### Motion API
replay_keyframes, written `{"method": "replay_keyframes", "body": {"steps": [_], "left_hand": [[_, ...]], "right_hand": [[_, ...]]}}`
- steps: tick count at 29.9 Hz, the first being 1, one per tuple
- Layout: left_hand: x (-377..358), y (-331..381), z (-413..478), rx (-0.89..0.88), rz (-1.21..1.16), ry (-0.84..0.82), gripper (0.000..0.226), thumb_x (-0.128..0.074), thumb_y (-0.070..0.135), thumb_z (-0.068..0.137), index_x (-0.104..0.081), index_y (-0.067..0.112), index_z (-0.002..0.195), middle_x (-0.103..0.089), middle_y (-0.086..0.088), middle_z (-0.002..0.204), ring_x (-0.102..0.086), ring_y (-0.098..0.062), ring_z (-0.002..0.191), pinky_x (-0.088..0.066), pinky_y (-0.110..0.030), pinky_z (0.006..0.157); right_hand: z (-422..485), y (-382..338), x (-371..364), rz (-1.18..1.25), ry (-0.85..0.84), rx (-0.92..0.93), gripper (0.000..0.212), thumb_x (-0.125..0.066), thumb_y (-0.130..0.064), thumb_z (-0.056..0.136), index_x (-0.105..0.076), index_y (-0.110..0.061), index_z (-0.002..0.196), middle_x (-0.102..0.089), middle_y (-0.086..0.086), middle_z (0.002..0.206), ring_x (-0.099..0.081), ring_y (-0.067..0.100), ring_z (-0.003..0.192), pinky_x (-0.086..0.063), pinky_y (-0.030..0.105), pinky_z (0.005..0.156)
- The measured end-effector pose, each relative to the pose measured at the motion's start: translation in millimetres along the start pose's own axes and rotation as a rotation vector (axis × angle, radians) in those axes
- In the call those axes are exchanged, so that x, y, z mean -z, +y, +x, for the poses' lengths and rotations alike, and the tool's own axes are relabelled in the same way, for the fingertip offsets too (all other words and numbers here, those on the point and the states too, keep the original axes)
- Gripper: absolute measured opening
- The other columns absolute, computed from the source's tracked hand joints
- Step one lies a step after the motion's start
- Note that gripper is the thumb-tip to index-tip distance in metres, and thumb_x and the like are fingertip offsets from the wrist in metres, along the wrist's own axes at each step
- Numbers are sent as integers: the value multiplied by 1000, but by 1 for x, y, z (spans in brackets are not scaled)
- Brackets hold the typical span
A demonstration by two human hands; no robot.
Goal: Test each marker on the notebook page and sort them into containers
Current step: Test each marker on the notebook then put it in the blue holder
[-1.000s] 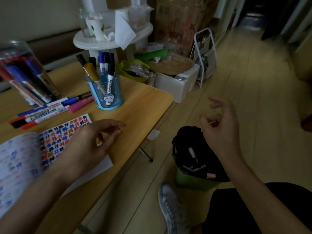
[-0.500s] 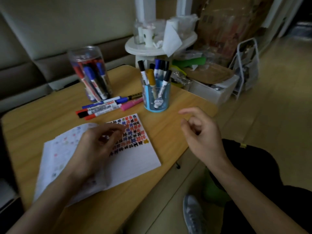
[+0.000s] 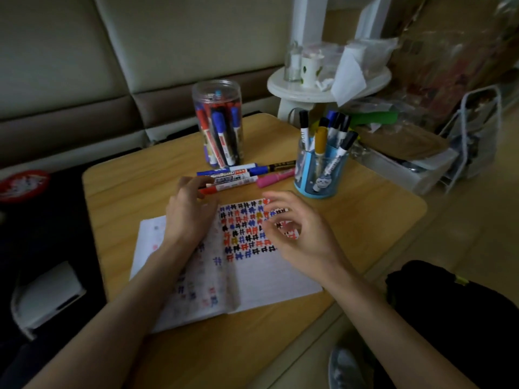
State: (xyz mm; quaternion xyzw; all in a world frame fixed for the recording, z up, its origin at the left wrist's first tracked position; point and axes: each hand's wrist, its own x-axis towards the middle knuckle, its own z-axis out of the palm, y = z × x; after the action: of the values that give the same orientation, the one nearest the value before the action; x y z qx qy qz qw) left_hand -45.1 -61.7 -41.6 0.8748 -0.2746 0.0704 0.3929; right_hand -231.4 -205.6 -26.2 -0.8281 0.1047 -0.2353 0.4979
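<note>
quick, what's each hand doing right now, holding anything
Left hand: fingers at the end of the red marker; whether it grips cannot be told.
Right hand: open, loosely curled, holding nothing, above the notebook page.

- The left forearm [image 3: 134, 299] comes in from 7 o'clock and runs toward 1 o'clock, bare, with the wrist straight.
- The left hand [image 3: 188, 211] lies back up, just left of the centre of the view; its fingers point to 12 o'clock, close together and slightly bent.
- The right forearm [image 3: 379, 313] comes in from 5 o'clock and runs toward 11 o'clock.
- The right hand [image 3: 297, 234] is at 3 o'clock of the left hand and near it; its fingers are loosely curled, with the thumb and the index finger apart.
</note>
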Motion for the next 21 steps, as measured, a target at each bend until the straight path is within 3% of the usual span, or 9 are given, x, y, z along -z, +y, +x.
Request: {"method": "replay_keyframes", "body": {"steps": [5,12,14,18,21], "left_hand": [[-4,-7,12,53,112,7,33,-69,30,95,-67,17,125,-59,-7,121,-65,-24,97,-51,-33,81],[-6,-18,23,130,203,-90,33,-70,38,94,-67,19,121,-58,-9,121,-60,-31,109,-53,-43,86],[-5,-18,22,104,168,-53,28,-70,37,94,-69,20,116,-61,-6,116,-61,-29,106,-53,-43,83],[8,-3,6,-1,14,88,16,-67,32,96,-71,20,106,-68,7,101,-62,-14,94,-47,-30,73],[26,22,-18,-87,-156,-1,10,-66,31,94,-69,26,103,-68,18,92,-63,2,90,-46,-11,72]], "right_hand": [[10,-4,-12,-6,-11,24,45,-73,-18,94,-60,-29,136,-68,-15,116,-70,6,97,-59,31,85],[18,-2,-20,-30,-11,16,44,-73,-20,94,-60,-28,136,-66,-15,116,-68,2,97,-59,24,84],[19,0,-23,-26,-12,15,41,-72,-21,95,-61,-29,134,-66,-15,115,-67,2,97,-57,20,83],[19,4,-28,-7,8,-3,34,-71,-31,96,-66,-24,129,-69,-13,110,-68,2,96,-55,17,77],[21,-2,-31,134,-5,-60,31,-70,-36,95,-69,-21,122,-72,-11,98,-70,3,90,-56,20,72]]}}
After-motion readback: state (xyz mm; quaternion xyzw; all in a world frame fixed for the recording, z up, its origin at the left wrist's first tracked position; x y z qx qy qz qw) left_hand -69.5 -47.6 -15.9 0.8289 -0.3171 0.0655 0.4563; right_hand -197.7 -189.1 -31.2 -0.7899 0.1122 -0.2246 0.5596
